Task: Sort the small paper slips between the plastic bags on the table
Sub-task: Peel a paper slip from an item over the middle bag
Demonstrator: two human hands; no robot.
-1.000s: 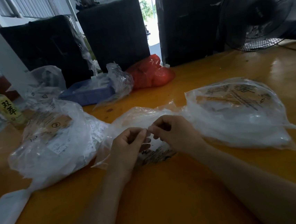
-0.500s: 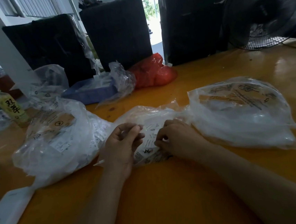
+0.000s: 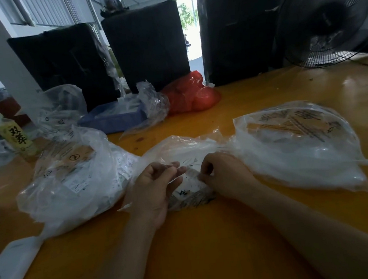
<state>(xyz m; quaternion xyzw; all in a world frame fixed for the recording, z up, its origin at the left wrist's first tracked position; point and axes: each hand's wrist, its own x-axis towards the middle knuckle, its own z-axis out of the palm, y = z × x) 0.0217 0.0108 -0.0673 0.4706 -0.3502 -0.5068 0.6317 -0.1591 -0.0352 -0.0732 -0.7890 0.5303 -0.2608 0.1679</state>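
— What do the hands hold?
— A small paper slip (image 3: 192,172), pale and translucent, pinched between the left hand (image 3: 155,187) and right hand (image 3: 224,174) over the middle plastic bag (image 3: 179,148).
— Its print?
— Too blurred to read — fingers curled, partly hiding it.

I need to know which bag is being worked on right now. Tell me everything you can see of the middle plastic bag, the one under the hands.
The middle plastic bag is clear, thin and crumpled, lying flat on the yellow table between two fuller clear bags. Small white printed slips show through it, with dark print near its front edge. The left hand and right hand rest on it, fingers curled at a small pale slip between them; the exact grip is unclear.
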